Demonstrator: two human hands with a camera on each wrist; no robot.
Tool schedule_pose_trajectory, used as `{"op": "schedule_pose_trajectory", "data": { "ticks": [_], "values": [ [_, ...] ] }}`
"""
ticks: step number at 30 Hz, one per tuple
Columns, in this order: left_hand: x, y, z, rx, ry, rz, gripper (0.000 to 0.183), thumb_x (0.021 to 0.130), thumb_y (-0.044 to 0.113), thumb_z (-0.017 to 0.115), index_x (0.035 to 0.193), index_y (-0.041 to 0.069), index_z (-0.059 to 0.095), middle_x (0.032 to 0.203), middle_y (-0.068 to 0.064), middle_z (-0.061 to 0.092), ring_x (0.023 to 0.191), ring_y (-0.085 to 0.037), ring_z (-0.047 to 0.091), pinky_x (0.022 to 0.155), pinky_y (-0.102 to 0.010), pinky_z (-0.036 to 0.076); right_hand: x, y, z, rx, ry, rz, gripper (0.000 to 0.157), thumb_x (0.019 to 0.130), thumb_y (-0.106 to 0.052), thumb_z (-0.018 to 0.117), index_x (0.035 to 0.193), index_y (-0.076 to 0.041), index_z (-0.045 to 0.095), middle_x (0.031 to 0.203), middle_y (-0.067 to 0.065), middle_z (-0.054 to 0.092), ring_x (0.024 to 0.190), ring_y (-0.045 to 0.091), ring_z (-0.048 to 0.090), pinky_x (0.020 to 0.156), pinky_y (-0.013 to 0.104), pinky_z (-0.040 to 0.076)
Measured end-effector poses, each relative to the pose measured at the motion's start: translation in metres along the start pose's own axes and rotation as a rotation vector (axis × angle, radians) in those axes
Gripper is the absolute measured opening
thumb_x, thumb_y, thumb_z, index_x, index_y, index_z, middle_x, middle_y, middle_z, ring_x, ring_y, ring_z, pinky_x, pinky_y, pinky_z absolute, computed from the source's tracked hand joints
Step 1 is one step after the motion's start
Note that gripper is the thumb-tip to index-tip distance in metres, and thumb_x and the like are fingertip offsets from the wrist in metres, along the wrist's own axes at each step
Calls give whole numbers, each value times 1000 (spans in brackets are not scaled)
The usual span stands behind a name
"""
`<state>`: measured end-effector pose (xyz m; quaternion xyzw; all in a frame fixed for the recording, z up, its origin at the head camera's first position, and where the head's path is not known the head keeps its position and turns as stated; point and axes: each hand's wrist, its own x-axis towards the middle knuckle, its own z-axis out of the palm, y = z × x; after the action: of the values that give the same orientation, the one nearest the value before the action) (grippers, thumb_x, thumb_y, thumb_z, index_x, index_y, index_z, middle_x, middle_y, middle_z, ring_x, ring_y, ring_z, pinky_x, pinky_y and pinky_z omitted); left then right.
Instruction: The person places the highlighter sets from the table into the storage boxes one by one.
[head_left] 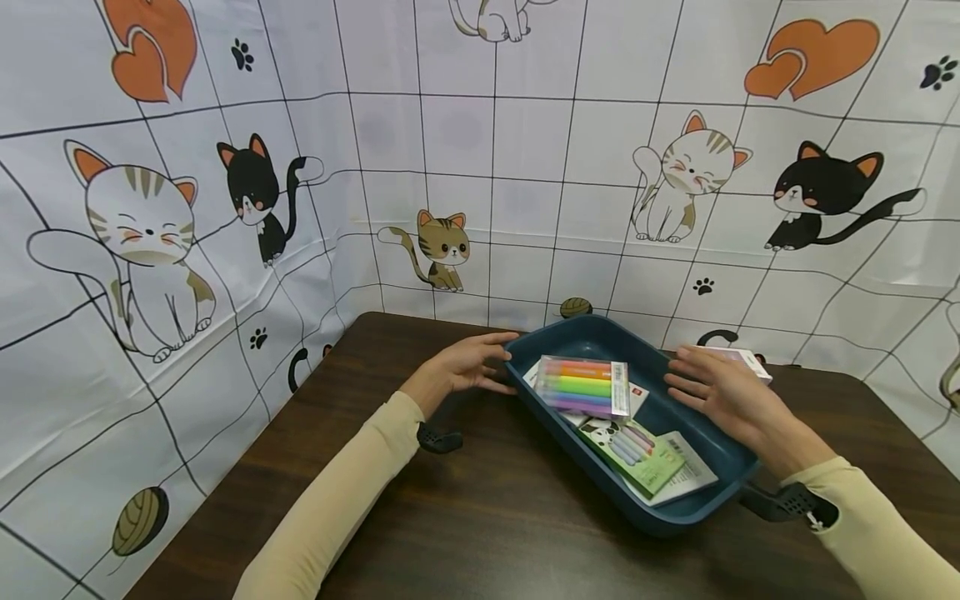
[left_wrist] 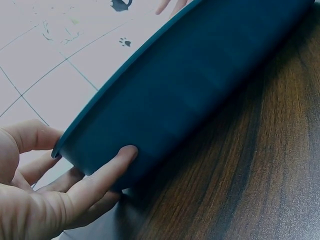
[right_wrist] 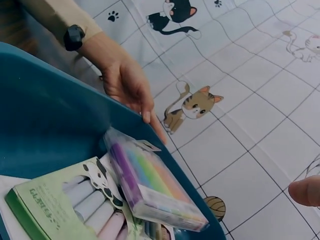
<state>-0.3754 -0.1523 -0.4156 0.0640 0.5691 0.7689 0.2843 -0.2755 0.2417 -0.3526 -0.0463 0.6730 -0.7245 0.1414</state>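
Note:
A dark blue plastic bin stands at an angle on the table. My left hand holds its left corner; in the left wrist view the thumb presses the side wall while the other fingers reach round the end. Over the far right rim, my right hand hovers with straight fingers, palm toward the bin, holding nothing. Inside lie a clear pack of rainbow-coloured pens and a green panda-printed box of pastel pens. A white barcoded packet shows partly beneath the green box.
A pale flat box lies behind the right hand, partly hidden by it. Dark wooden table surrounds the bin. A white cat-patterned sheet hangs behind the table and along its left side.

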Motion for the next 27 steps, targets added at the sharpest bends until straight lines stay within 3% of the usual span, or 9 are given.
{"op": "schedule_pose_trajectory", "data": {
  "ticks": [4,7,11,13,15,17,20,23,27],
  "values": [
    [0,-1,-1,-6,8,3,57,103,1,54,157,14,42,154,-20,32,133,-50,39,88,-62,53,-2,-2,-7,-9,10,-21,81,109,-35,50,161,0,-1,164,29,-2,149,46,9,118,47,25],
    [1,-2,-1,-10,17,4,54,103,0,54,154,15,46,152,-19,34,132,-50,39,87,-62,54,-4,-3,-14,7,34,-36,64,108,-34,53,156,-7,21,162,29,11,150,44,13,119,46,22],
    [1,-3,-1,-11,22,6,52,103,0,53,153,15,48,151,-18,35,132,-50,39,86,-62,54,-7,-5,-26,104,71,-43,36,105,-27,59,134,-11,45,135,13,53,131,28,51,115,42,31],
    [1,-3,-2,-8,15,7,54,104,0,53,155,15,45,152,-18,34,133,-51,38,87,-62,54,-8,-6,-33,136,87,-40,39,104,-24,61,136,-9,44,123,3,58,114,18,61,112,39,37],
    [1,-2,-2,-9,8,7,55,104,0,53,156,14,43,153,-19,33,133,-51,37,87,-62,54,-8,-6,-38,152,92,-28,48,105,-25,60,145,-10,38,139,17,52,125,25,57,113,38,35],
    [1,-2,-1,-7,2,6,57,104,0,52,158,14,40,154,-19,32,134,-51,36,88,-63,53,-8,-6,-45,153,104,-7,61,105,-28,58,155,-13,26,158,25,28,141,32,40,116,39,30],
    [0,-1,-1,-11,0,3,57,104,0,53,158,14,40,154,-19,31,134,-51,36,88,-63,53,-8,-7,-57,188,129,26,58,105,-31,58,153,-19,29,167,17,-2,146,33,29,117,38,23],
    [0,-1,0,-14,0,5,57,103,0,54,157,14,41,154,-19,32,134,-51,36,87,-62,54,-7,-8,-68,225,163,41,49,104,-30,60,146,-23,37,168,14,-4,118,20,59,116,35,29],
    [0,-1,-1,-21,1,6,57,103,0,55,157,14,42,154,-19,32,134,-51,36,87,-63,54,-7,-8,-78,222,182,43,46,104,-31,60,143,-24,37,168,15,-4,93,9,66,112,35,37]
  ]
}}
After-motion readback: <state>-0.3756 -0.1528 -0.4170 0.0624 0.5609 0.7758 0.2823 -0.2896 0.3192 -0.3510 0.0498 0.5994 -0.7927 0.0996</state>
